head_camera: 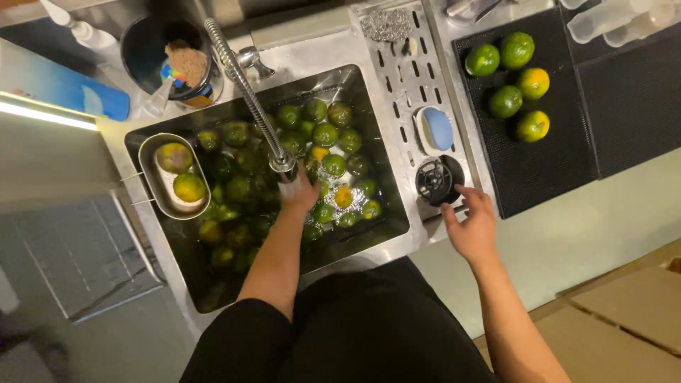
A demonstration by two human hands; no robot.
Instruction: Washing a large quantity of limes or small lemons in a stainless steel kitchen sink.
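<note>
Most of the green and yellow citrus fruits (325, 135) lie in the water of the sink (386, 234), where the left hand (299, 191) reaches among them, grip unclear, only five fruits (516, 81) rest on the black mat (546, 177) at the desk's far right corner, and the right hand (472, 227) hovers open beside the round black strainer (438, 180).

Dim warm light, sink shadowed, soft focus
</note>
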